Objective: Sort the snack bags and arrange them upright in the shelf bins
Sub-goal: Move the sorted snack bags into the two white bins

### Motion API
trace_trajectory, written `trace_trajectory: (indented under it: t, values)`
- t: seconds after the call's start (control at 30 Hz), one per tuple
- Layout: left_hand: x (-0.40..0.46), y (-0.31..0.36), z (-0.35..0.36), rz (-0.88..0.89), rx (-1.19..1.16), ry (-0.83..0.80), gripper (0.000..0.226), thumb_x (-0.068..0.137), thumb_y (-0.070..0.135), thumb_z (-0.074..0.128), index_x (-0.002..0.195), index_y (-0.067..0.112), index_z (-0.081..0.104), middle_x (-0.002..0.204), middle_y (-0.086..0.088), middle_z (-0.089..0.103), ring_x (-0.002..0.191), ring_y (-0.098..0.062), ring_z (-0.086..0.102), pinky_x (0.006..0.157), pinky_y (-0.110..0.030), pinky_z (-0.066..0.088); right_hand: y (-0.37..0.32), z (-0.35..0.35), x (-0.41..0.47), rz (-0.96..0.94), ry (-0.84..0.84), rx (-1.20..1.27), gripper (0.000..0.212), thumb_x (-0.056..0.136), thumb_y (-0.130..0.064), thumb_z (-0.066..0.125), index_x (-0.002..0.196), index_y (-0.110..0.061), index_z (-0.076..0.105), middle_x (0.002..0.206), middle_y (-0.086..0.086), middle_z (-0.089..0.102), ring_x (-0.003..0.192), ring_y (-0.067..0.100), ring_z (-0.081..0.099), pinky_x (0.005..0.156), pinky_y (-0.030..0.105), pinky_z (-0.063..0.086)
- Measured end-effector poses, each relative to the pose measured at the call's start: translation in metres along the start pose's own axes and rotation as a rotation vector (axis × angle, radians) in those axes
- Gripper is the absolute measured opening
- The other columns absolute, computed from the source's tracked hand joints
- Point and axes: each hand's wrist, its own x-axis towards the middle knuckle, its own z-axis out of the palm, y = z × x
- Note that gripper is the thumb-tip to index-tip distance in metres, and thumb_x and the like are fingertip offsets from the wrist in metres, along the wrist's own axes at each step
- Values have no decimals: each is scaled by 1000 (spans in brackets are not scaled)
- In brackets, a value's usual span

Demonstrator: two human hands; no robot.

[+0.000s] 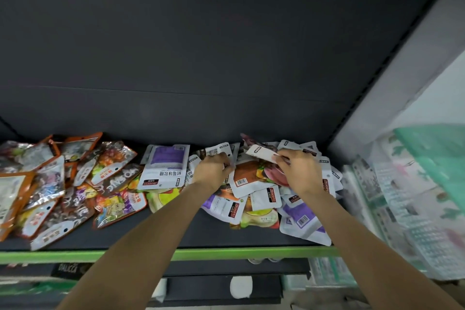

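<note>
White snack bag (261,153) pinched in right hand (300,171) fingers (281,158); left hand (214,170) fingers curled on bags.

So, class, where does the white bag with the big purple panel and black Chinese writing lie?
In the head view the white and purple bag lies flat mid-shelf, just left of the left hand, right of the orange-edged clear bags.

Dim, even light. Foil bags (47,184) show small glare spots. Right edge motion-blurred; wide-angle bending at frame edges. Centre reasonably sharp.
</note>
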Motion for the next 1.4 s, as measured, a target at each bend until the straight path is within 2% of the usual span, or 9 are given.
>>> trace_trajectory:
  t: [0.1, 0.27, 0.4, 0.53, 0.7, 0.87, 1.0, 1.27, 1.4]
  values:
    - [-11, 3, -8, 48, -34, 70, 22, 98, 20, 44, 108, 3, 54, 100, -16, 64, 96, -32, 58, 69, -33, 44, -6, -1, 4, 40, -29, 20, 24, 95, -24, 48, 111, -22, 65, 94, 7, 68, 83, 22, 58, 62, 24, 35]
    - [-32, 11, -46, -69, -557, 349, 6, 95, 7, 48, 90, 8, 50, 74, -7, 60, 56, -17, 51, 54, -28, 39, -18, -17, 11, 1, -36, 99, 24, 97, -26, 48, 114, -28, 64, 98, 3, 70, 83, 21, 62, 61, 27, 43]
    - [-50, 0, -87, -170, -799, 529, 15, 92, -5, 48, 85, 8, 48, 74, 4, 57, 67, -7, 56, 57, -11, 45, -45, -34, 18, -70, 21, 183, 24, 97, -22, 48, 114, -23, 66, 108, 2, 70, 90, 22, 65, 66, 30, 50]
    - [-71, -27, -121, -233, -975, 660, 15, 93, 1, 49, 83, 12, 53, 86, -8, 66, 83, -24, 65, 73, -43, 57, -83, -41, 19, -130, 55, 284, 22, 95, -21, 51, 110, -21, 69, 110, 0, 70, 95, 22, 65, 75, 32, 51]
    - [-121, -66, -163, -180, -803, 826, 7, 95, 7, 50, 91, 10, 56, 80, 9, 62, 74, -1, 58, 64, -17, 46, -150, -48, 6, -288, -17, 464, 15, 91, -16, 59, 99, -17, 71, 95, -7, 68, 86, 10, 61, 76, 25, 45]
    - [-193, -143, -188, -245, -684, 943, 15, 96, 19, 53, 86, 9, 54, 68, -6, 57, 59, -10, 47, 55, -25, 35, -240, -28, -25, -518, -112, 542, 10, 87, -17, 64, 89, -20, 74, 91, -12, 71, 88, 7, 64, 79, 29, 50]
    - [-250, -215, -216, -342, -612, 982, 11, 96, 19, 53, 86, 13, 52, 65, 5, 57, 60, -9, 49, 55, -18, 37, -326, -2, -52, -591, -152, 578, 9, 86, -23, 66, 83, -27, 73, 85, -13, 72, 82, 10, 66, 76, 38, 53]
    - [-363, -369, -263, -482, -589, 1025, 11, 94, 19, 56, 87, 11, 56, 65, 9, 61, 67, -20, 58, 65, -34, 43, -496, 43, -122, -625, -220, 664, 10, 86, -17, 65, 88, -18, 75, 90, -9, 72, 91, 8, 65, 83, 29, 49]
    - [-401, -428, -290, -503, -563, 1030, 9, 94, 19, 55, 87, 15, 54, 68, 11, 60, 66, -13, 56, 60, -27, 41, -574, 60, -149, -625, -236, 672, 13, 88, -20, 64, 95, -16, 75, 96, -8, 72, 93, 7, 63, 83, 29, 49]
